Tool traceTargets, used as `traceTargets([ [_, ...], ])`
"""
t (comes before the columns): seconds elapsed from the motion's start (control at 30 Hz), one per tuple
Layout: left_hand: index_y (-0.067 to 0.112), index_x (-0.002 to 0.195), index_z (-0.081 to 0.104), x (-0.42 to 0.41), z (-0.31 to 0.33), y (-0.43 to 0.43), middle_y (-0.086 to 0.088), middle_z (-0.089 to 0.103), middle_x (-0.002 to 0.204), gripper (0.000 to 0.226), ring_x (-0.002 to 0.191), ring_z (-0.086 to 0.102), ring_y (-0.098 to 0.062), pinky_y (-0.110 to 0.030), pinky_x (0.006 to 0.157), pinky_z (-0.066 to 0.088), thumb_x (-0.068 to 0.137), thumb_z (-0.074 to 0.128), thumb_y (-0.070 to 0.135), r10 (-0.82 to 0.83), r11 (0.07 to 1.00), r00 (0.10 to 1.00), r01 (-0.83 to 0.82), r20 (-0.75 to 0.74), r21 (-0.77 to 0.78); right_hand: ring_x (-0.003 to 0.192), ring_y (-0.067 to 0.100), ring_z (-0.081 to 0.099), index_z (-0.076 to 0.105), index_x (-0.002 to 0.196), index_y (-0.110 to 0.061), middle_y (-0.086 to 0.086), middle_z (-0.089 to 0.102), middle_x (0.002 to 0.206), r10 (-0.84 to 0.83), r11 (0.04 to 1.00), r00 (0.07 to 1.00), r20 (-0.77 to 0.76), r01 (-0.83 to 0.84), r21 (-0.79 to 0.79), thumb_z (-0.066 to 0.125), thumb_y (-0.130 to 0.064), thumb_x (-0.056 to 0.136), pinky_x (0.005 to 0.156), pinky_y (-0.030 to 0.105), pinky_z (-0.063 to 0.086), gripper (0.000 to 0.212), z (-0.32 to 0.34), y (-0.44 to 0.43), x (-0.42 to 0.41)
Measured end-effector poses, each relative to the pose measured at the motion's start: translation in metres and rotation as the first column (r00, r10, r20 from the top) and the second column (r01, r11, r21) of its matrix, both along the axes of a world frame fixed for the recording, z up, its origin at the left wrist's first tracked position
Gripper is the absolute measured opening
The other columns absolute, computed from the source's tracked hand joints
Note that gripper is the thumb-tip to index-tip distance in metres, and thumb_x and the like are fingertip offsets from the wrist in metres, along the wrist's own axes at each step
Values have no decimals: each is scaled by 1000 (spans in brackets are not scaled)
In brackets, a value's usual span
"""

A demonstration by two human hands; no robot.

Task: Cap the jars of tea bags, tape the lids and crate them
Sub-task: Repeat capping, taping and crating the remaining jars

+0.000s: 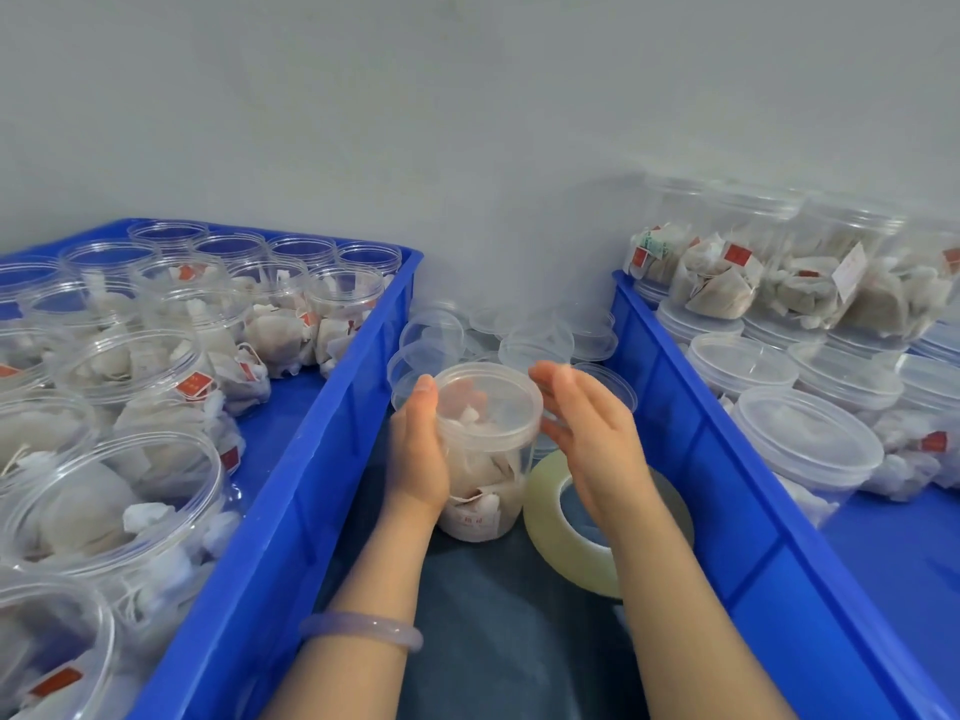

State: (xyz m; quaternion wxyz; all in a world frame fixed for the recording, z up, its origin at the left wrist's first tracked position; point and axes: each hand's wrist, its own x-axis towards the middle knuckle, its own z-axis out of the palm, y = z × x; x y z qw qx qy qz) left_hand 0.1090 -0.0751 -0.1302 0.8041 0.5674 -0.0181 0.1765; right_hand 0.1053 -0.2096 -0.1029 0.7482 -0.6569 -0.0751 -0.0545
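Left side: the left crate [291,485] is packed with open jars [130,366] of tea bags, none capped that I can see.

Centre gap, on dark cloth between the crates: the left hand [418,449] grasps the jar [483,475], fingers curled round its body and the thumb up by the rim. The jar stands upright and is full of bags. A clear lid [488,402] sits on its mouth. I cannot tell whether it is fully seated or only resting there. Loose lids [535,345] are heaped just behind.

The right hand [587,423] is released, with straight fingers and the palm turned toward the lid's right edge. Whether it touches is unclear. Under that wrist the tape roll [548,506] lies flat, just beside the jar's base.

Right side: the right crate [701,449] holds capped jars [810,444], some stacked at the back.

My read is that this is the capping step. To do it well:
- Hold the body firmly low down so the thin wall does not buckle.
- Level the lid before pressing or twisting.
- Check that no tag or string is caught under the rim.
- Press evenly all round.

Tape comes next, and the roll is within easy reach.
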Motion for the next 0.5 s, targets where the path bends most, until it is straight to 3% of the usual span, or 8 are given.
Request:
traceTargets([
  [0.07,20,83,75,1,7,2,2,73,88,39,89,64,-14,-32,85,48,87,37,32,-5,1000,999,5,36,5,98,-1,60,64,96,-32,-15,66,102,-19,1000,1000,-14,19,-6,52,-68,77,86,22,46,43,6,25,-1],
  [0.13,18,98,69,2,16,7,1,70,102,32,96,63,-8,-22,85,48,83,41,24,32,994,997,-39,68,102,93,3,58,63,103,-18,-10,62,99,-168,981,983,79,174,-87,48,-63,83,81,22,45,51,5,50,-4],
  [0.2,24,94,69,1,20,8,8,69,98,33,92,63,0,-14,77,47,77,41,25,106,977,990,-122,93,176,79,2,54,57,91,-13,-13,57,84,-285,955,946,156,294,-40,45,-56,90,73,19,43,45,2,62,-4],
  [0.3,26,81,71,-8,23,3,7,72,85,28,87,66,-11,-26,76,51,78,43,29,204,969,977,-211,69,129,62,-8,52,55,81,-15,-18,56,64,-362,928,908,212,373,-11,46,-50,88,60,6,39,37,2,62,-6],
  [0.4,24,85,70,-14,25,3,5,71,88,23,93,66,-18,-28,79,51,85,48,29,182,968,980,-192,76,161,60,-11,51,50,80,-18,-21,57,65,-337,939,919,206,343,7,47,-46,87,60,6,39,29,6,61,-12],
  [0.47,23,98,66,-20,28,7,8,67,99,32,99,63,-10,-14,78,48,82,55,49,52,967,993,-77,106,243,69,-13,53,52,91,-19,-17,57,79,-276,961,944,179,278,19,48,-44,90,67,6,40,25,6,54,-15],
  [0.5,22,105,62,-24,29,8,11,63,105,55,100,60,-1,-8,76,45,70,59,65,-9,953,992,-29,125,301,77,-14,54,52,99,-19,-15,57,88,-243,969,955,171,247,-2,50,-40,93,72,6,41,22,5,50,-18],
])
